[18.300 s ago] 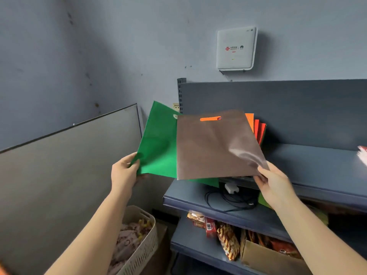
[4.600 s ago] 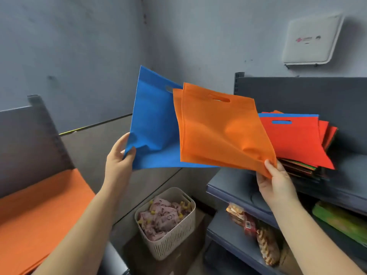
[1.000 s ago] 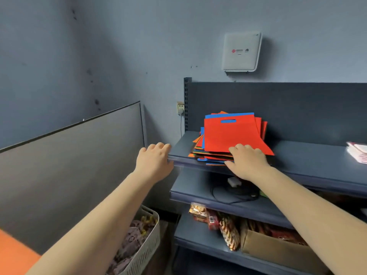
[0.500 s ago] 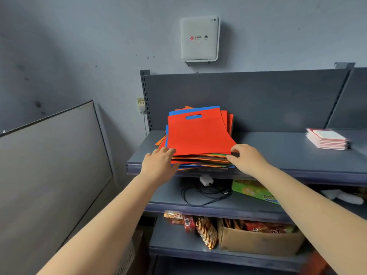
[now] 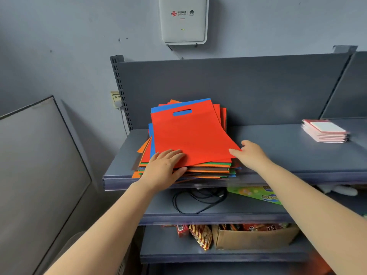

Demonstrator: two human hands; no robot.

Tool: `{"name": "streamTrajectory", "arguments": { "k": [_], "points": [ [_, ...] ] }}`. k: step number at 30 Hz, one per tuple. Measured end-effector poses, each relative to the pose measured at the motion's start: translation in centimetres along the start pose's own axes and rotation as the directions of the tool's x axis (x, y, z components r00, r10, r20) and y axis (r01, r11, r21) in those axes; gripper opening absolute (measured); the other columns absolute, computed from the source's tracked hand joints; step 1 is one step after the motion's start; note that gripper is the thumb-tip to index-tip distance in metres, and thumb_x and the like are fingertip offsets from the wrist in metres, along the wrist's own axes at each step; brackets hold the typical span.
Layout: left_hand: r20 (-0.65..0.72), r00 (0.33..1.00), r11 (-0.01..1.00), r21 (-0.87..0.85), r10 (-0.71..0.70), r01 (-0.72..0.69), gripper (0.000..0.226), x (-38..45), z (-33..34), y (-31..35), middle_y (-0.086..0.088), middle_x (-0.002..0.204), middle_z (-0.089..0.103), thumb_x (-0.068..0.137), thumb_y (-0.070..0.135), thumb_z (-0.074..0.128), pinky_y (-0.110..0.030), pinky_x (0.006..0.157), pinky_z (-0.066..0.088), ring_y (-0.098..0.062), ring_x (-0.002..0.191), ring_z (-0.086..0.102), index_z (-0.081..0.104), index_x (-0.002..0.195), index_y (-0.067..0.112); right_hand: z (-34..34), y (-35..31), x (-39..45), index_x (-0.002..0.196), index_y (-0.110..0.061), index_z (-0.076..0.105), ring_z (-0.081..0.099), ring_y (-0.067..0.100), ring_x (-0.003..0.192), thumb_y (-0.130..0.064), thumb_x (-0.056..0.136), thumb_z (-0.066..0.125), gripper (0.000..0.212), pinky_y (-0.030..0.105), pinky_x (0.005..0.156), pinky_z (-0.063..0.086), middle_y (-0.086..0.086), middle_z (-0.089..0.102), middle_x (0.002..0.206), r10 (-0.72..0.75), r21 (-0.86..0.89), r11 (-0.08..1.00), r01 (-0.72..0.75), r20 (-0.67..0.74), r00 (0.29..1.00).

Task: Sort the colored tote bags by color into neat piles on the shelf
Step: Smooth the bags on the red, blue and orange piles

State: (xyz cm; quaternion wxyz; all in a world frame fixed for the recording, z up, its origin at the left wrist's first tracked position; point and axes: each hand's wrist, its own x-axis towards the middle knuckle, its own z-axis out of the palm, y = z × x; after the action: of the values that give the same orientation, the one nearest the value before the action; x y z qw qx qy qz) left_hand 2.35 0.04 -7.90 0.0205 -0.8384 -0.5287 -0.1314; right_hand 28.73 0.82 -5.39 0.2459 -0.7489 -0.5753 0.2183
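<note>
A mixed stack of tote bags [image 5: 200, 169] lies on the top grey shelf [image 5: 294, 153], with orange, green, brown and blue edges showing. A red tote bag [image 5: 190, 135] with a blue one just under it tops the stack. My left hand [image 5: 164, 167] holds the front left corner: its fingers lie on the red bag and its thumb is tucked in at the front edge under the top bags. My right hand [image 5: 250, 155] touches the red bag's front right corner with relaxed fingers.
A small pile of pink and white packets [image 5: 325, 132] sits at the right of the same shelf. Below are a black cable [image 5: 198, 201], a green package [image 5: 256, 193], a cardboard box [image 5: 254, 237] and snack packs. A grey panel [image 5: 39, 165] leans at the left; a white router [image 5: 183, 19] hangs on the wall.
The earlier orange and blue bags are out of my hands. Over the last second both hands reached the stack; the left moved from the shelf edge onto the red bag's front left corner.
</note>
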Motion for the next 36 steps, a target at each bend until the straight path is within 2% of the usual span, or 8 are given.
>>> {"name": "streamTrajectory", "arguments": {
  "k": [5, 9, 16, 21, 26, 29, 32, 36],
  "points": [
    [-0.001, 0.989, 0.987, -0.059, 0.149, -0.148, 0.043, 0.6, 0.2, -0.6, 0.013, 0.153, 0.028, 0.102, 0.037, 0.034, -0.03, 0.116, 0.014, -0.011, 0.144, 0.021, 0.036, 0.145, 0.03, 0.1, 0.1, 1.4, 0.092, -0.013, 0.056, 0.049, 0.017, 0.063, -0.026, 0.084, 0.072, 0.022, 0.024, 0.05, 0.035, 0.007, 0.057, 0.08, 0.259, 0.599, 0.76, -0.252, 0.076, 0.963],
    [-0.001, 0.986, 0.97, -0.179, 0.168, -0.166, 0.042, 0.8, -0.5, -0.9, 0.006, 0.147, 0.042, 0.101, 0.037, 0.038, -0.031, 0.113, 0.023, -0.013, 0.139, 0.032, 0.045, 0.14, 0.023, 0.2, 0.4, 1.6, 0.084, -0.008, 0.06, 0.045, 0.015, 0.046, -0.018, 0.088, 0.067, 0.013, 0.017, 0.032, 0.027, 0.008, 0.055, 0.064, 0.237, 0.527, 0.819, -0.228, 0.051, 0.97],
    [-0.108, 0.925, 0.898, -0.301, -0.365, 0.319, 0.043, 0.7, -0.8, -2.7, -0.003, 0.129, 0.059, 0.092, 0.035, 0.055, -0.033, 0.092, 0.041, -0.025, 0.118, 0.052, 0.054, 0.132, 0.019, -1.0, 2.5, 0.1, 0.097, -0.006, 0.059, 0.056, 0.007, 0.032, -0.001, 0.09, 0.06, 0.009, 0.011, 0.029, 0.031, 0.009, 0.061, 0.071, 0.267, 0.706, 0.701, -0.106, -0.122, 0.956],
    [-0.102, 0.827, 0.802, -0.334, -0.553, 0.495, 0.048, 1.3, -0.3, -3.3, -0.006, 0.117, 0.058, 0.084, 0.048, 0.063, -0.039, 0.087, 0.043, -0.028, 0.111, 0.049, 0.06, 0.114, 0.011, -1.5, 4.4, -2.1, 0.094, -0.005, 0.063, 0.058, 0.018, 0.048, 0.0, 0.085, 0.066, 0.011, 0.012, 0.032, 0.038, 0.005, 0.062, 0.076, 0.35, 0.78, 0.619, -0.087, -0.176, 0.92],
    [0.013, 0.738, 0.67, -0.408, -0.675, 0.62, 0.042, 2.4, -0.5, -4.6, -0.009, 0.103, 0.058, 0.082, 0.047, 0.067, -0.04, 0.085, 0.046, -0.031, 0.102, 0.054, 0.059, 0.1, 0.009, -2.3, 4.5, -2.2, 0.099, -0.008, 0.063, 0.062, 0.023, 0.073, -0.016, 0.078, 0.077, 0.026, 0.018, 0.035, 0.041, 0.008, 0.065, 0.096, 0.375, 0.796, 0.528, -0.297, 0.095, 0.922],
    [0.08, 0.699, 0.582, -0.493, -0.71, 0.647, 0.038, 2.3, -0.5, -5.8, -0.008, 0.082, 0.058, 0.083, 0.043, 0.067, -0.038, 0.076, 0.047, -0.033, 0.087, 0.059, 0.054, 0.079, 0.007, -1.7, 3.6, -1.3, 0.1, -0.008, 0.063, 0.056, 0.022, 0.095, -0.016, 0.082, 0.074, 0.023, 0.029, 0.056, 0.044, 0.008, 0.06, 0.106, 0.348, 0.728, 0.605, -0.321, 0.121, 0.93],
    [0.061, 0.684, 0.557, -0.532, -0.727, 0.638, 0.031, 1.9, -0.9, -6.2, -0.004, 0.073, 0.06, 0.081, 0.037, 0.07, -0.033, 0.066, 0.045, -0.028, 0.075, 0.059, 0.059, 0.075, 0.009, -0.7, 2.8, -0.8, 0.087, -0.005, 0.063, 0.059, 0.023, 0.079, -0.01, 0.086, 0.066, 0.005, 0.033, 0.068, 0.048, 0.011, 0.064, 0.091, 0.321, 0.663, 0.693, -0.283, 0.067, 0.945],
    [0.004, 0.682, 0.572, -0.542, -0.731, 0.616, 0.036, 2.5, -2.5, -6.2, -0.002, 0.055, 0.032, 0.078, 0.012, 0.061, -0.026, 0.049, 0.021, -0.021, 0.052, 0.029, 0.031, 0.058, 0.015, -0.1, 2.4, -0.4, 0.099, 0.002, 0.067, 0.059, 0.031, 0.1, -0.008, 0.084, 0.067, 0.018, 0.039, 0.09, 0.044, 0.017, 0.066, 0.103, 0.278, 0.592, 0.779, -0.21, -0.025, 0.96]
  ]
}}
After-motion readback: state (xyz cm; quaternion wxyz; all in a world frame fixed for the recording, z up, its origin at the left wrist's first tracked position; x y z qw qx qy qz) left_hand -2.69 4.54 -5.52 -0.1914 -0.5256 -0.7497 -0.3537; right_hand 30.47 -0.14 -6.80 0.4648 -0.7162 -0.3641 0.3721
